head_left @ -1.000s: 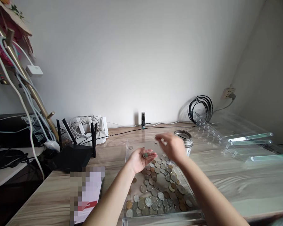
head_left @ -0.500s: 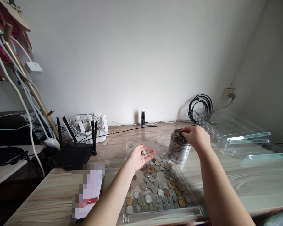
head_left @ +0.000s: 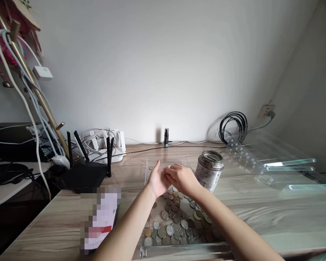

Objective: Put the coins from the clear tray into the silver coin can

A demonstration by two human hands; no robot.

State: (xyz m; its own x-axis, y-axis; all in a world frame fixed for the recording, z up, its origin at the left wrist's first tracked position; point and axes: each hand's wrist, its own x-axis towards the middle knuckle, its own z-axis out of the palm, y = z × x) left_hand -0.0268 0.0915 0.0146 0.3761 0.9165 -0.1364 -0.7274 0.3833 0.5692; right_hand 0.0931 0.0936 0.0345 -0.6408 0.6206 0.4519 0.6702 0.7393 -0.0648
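My left hand (head_left: 158, 181) is palm up over the coins, thumb raised and fingers stretched out, partly hidden behind my right hand. My right hand (head_left: 182, 178) has its fingertips pinched together at the left palm, on a coin that they almost entirely cover. Below both hands, many loose coins (head_left: 170, 230) lie in a clear plastic tray (head_left: 184, 249). To the right of my hands stands a round tin coin bank (head_left: 209, 173) with a floral print and a slot in its grey lid; neither hand touches it.
A phone (head_left: 104, 217), blurred out, lies left of my left forearm. Behind it are a black router (head_left: 84, 175) and a white device with cables (head_left: 116, 156). A small dark bottle (head_left: 166, 137) stands by the wall. Clear plastic panels (head_left: 288, 166) and coiled black cable (head_left: 233, 127) are at right.
My right hand has left the tin's slot and moved left to my left palm, where a coin lay in view before. The view has shifted slightly.
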